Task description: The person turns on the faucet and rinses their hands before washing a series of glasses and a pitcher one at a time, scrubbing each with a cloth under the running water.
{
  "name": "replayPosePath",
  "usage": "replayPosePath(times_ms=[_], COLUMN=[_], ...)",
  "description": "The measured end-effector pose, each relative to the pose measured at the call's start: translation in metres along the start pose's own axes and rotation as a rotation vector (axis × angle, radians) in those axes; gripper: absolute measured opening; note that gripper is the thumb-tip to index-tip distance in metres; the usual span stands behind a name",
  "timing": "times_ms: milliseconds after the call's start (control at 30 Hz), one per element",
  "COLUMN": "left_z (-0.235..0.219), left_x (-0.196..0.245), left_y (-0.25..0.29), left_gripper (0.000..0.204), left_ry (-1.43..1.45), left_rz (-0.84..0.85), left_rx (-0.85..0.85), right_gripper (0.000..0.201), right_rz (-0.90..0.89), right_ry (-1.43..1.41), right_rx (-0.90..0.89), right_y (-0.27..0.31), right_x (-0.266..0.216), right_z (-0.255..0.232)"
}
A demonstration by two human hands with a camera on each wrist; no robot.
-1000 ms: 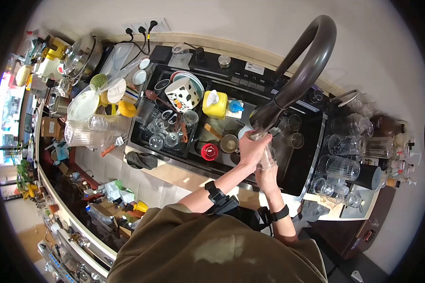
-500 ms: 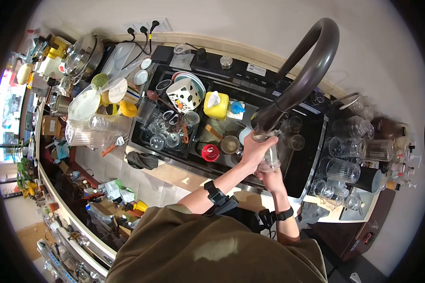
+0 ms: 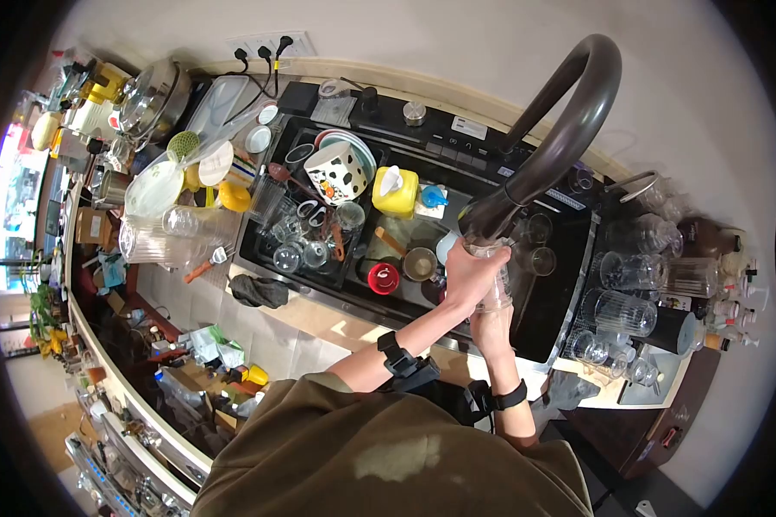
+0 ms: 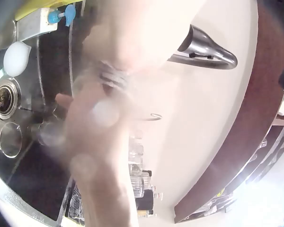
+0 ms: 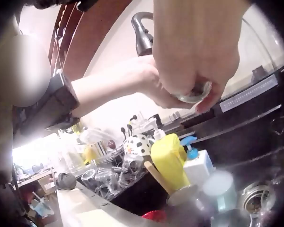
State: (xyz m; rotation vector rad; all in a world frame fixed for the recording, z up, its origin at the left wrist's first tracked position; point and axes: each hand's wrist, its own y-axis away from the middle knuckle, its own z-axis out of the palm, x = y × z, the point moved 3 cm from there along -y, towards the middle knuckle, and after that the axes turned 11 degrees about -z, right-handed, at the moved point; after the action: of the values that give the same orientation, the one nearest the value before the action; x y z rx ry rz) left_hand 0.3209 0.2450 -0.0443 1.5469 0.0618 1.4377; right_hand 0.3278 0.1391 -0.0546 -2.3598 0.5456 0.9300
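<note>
Over the sink, both hands hold one clear glass [image 3: 497, 295], in line with the black faucet's spout [image 3: 491, 214]. My left hand [image 3: 474, 280] grips its upper end, close under the spout. The right hand [image 3: 491, 329] holds its lower end, nearer my body. In the right wrist view a round glass end [image 5: 195, 94] shows at the fingers of the right hand [image 5: 199, 56], with the left hand [image 5: 154, 82] just behind. Blur and glare cover much of the left wrist view, where the two hands overlap.
In the sink [image 3: 552, 302] stand two drinking glasses [image 3: 541, 260], a red bowl [image 3: 384, 278] and a small pan [image 3: 420, 264]. A yellow bottle [image 3: 395, 191] and a blue-topped pump bottle [image 3: 433, 196] stand behind. Left, a rack holds a cow-spotted bowl [image 3: 336, 172] and glassware; more glasses [image 3: 625, 310] line the right.
Both hands stay around the glass under the spout. They shift only slightly, the left hand's fingers drawing over the upper end and the right hand turning a little at the lower end.
</note>
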Motion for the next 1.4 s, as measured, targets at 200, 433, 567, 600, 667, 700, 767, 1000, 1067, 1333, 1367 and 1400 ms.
replayPosePath(times_ms=[200, 433, 567, 600, 667, 700, 767, 1000, 1067, 1333, 1367, 1400], left_z=[-0.005, -0.001, 0.003, 0.005, 0.004, 0.004, 0.005, 0.009, 0.01, 0.012, 0.01, 0.01], left_x=[0.007, 0.014, 0.015, 0.011, 0.008, 0.009, 0.01, 0.02, 0.02, 0.025, 0.028, 0.033], left_y=[0.009, 0.011, 0.02, 0.023, 0.025, 0.026, 0.032, 0.049, 0.048, 0.052, 0.051, 0.053], left_gripper=[0.047, 0.047, 0.041, 0.037, 0.034, 0.033, 0.033, 0.04, 0.042, 0.047, 0.048, 0.049], left_ry=[-0.156, 0.355, 0.167, 0.36, 0.321, 0.302, 0.146, -0.1, -0.13, -0.124, -0.122, -0.154], left_rz=[0.094, 0.065, 0.16, 0.086, 0.067, 0.061, 0.117, 0.385, 0.424, 0.519, 0.53, 0.525], left_rx=[-0.008, -0.821, -0.628, -0.578, -0.469, -0.419, -0.337, -0.069, -0.051, -0.061, -0.059, -0.066], right_gripper=[0.046, 0.031, 0.026, 0.031, 0.033, 0.034, 0.037, 0.039, 0.04, 0.037, 0.035, 0.034], right_rz=[0.355, 0.785, 0.555, 0.431, 0.182, 0.057, 0.003, 0.396, 0.47, -0.129, -0.249, -0.23], right_ry=[-0.629, -1.594, -1.455, -1.083, -0.636, -0.408, -0.191, -0.599, -0.669, 0.154, 0.303, 0.291], right_rx=[0.083, 0.215, 0.13, 0.009, 0.039, 0.054, 0.125, 0.447, 0.477, 0.181, 0.149, 0.144], right_y=[0.0, 0.031, 0.017, 0.021, 0.016, 0.009, 0.007, 0.025, 0.031, 0.048, 0.05, 0.051], right_x=[0.011, 0.018, 0.007, 0.02, 0.014, 0.008, 0.002, 0.015, 0.023, 0.023, 0.021, 0.022], right_z=[-0.008, -0.006, -0.009, -0.01, -0.012, -0.014, -0.012, 0.001, 0.002, -0.013, -0.014, -0.015])
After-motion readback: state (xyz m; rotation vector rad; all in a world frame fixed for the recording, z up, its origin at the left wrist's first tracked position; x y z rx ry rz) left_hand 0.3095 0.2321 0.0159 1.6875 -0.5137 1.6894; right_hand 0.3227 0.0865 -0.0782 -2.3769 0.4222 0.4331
